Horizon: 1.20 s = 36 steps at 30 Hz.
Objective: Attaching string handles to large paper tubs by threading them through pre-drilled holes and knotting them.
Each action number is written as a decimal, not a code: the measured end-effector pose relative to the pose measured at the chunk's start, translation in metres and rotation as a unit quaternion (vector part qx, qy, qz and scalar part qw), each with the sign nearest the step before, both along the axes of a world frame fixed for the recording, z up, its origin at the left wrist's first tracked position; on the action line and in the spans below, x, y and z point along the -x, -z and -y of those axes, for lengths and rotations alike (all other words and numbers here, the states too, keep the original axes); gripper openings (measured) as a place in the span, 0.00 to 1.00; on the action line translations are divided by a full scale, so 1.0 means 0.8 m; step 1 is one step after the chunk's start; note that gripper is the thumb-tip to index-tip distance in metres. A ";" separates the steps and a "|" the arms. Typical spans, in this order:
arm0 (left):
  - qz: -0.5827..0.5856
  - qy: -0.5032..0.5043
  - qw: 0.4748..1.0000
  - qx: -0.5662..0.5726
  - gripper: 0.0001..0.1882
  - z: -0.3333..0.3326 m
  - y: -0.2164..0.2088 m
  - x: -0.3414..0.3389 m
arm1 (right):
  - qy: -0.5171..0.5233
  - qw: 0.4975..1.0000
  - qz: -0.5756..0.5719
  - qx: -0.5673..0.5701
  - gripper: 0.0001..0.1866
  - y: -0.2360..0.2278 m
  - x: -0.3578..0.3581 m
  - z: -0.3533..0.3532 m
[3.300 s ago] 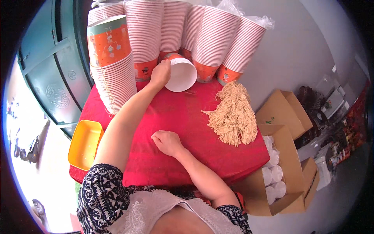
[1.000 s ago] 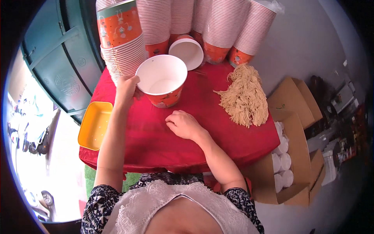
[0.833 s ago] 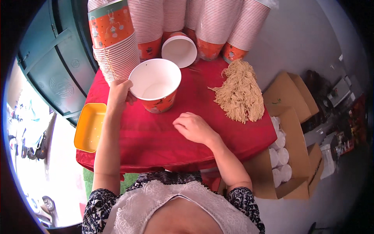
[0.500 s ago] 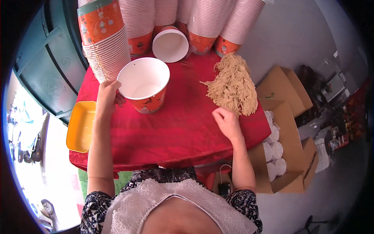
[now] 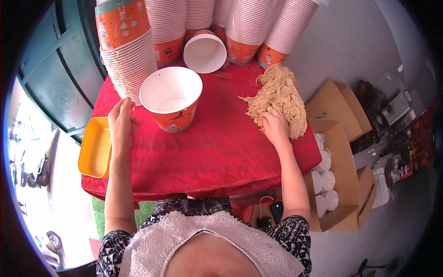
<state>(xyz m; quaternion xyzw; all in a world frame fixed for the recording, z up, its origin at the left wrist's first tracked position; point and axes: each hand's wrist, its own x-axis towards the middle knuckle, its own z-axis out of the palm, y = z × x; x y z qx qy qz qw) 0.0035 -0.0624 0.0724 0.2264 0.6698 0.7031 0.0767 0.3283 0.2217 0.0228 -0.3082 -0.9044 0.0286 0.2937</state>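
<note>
A large paper bucket (image 5: 177, 117), white inside with an orange printed outside, stands upright on the red-clothed table. A small dark hole shows near its rim. My left hand (image 5: 121, 125) is just left of the bucket, fingers stretched out and holding nothing. At the right lies a loose heap of tan string (image 5: 281, 90). My right hand (image 5: 277, 128) is at the near edge of this heap, its fingers pinched on some string; the fingertips are partly hidden. A tall stack of nested paper buckets (image 5: 129, 64) stands behind my left hand, with string hanging down its side.
More bucket stacks (image 5: 251, 27) in plastic line the table's back; one bucket (image 5: 204, 54) lies on its side before them. A yellow plastic basket (image 5: 95, 147) sits at the left edge. Right of the table (image 5: 207, 171), an open cardboard box (image 5: 344, 184) holds white rolled items.
My left hand has let go of the bucket's rim and moved slightly left and nearer. My right hand has moved forward onto the string heap. The bucket still stands in place.
</note>
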 end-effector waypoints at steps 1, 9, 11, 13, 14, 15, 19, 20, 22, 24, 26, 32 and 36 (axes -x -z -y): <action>-0.009 -0.004 1.000 0.016 0.22 0.004 -0.003 -0.005 | -0.001 1.000 0.006 -0.011 0.07 0.002 0.002 -0.004; -0.101 -0.018 0.995 -0.006 0.14 0.012 0.012 -0.013 | 0.018 0.997 0.054 -0.049 0.05 0.005 0.020 -0.010; -0.194 -0.045 0.979 -0.033 0.13 0.005 0.003 -0.027 | 0.014 0.997 0.050 -0.049 0.04 0.008 0.022 -0.011; -0.305 -0.041 0.951 -0.004 0.14 0.004 -0.003 -0.032 | 0.000 0.999 0.026 -0.041 0.03 0.010 0.021 -0.014; -0.317 -0.021 0.948 -0.004 0.15 0.001 -0.009 -0.039 | -0.012 0.999 0.004 -0.035 0.03 0.010 0.020 -0.016; -0.335 0.000 0.942 0.020 0.15 0.000 -0.018 -0.047 | -0.009 1.000 -0.006 -0.027 0.03 0.011 0.017 -0.016; -0.343 0.030 0.937 0.064 0.15 0.002 -0.033 -0.055 | -0.042 0.997 -0.041 -0.051 0.02 0.003 0.022 0.010; -0.365 -0.002 0.929 0.068 0.15 -0.001 -0.034 -0.053 | -0.049 0.996 -0.023 -0.069 0.03 -0.007 0.027 0.028; -0.368 -0.006 0.927 0.069 0.14 -0.002 -0.037 -0.045 | -0.080 0.991 -0.008 -0.107 0.03 -0.020 0.037 0.059; -0.364 0.008 0.930 0.059 0.14 -0.003 -0.041 -0.043 | -0.179 0.982 -0.022 -0.061 0.04 -0.016 0.052 0.086; -0.339 0.115 0.926 0.122 0.16 0.001 -0.056 -0.047 | -0.263 0.963 -0.043 -0.024 0.04 -0.022 0.070 0.122; -0.478 0.176 0.823 0.252 0.14 -0.013 -0.041 -0.042 | -0.485 0.863 -0.017 0.136 0.04 -0.045 0.103 0.227; -0.468 0.149 0.843 0.218 0.06 -0.024 -0.037 -0.042 | -0.410 0.887 -0.124 0.171 0.05 -0.057 0.122 0.212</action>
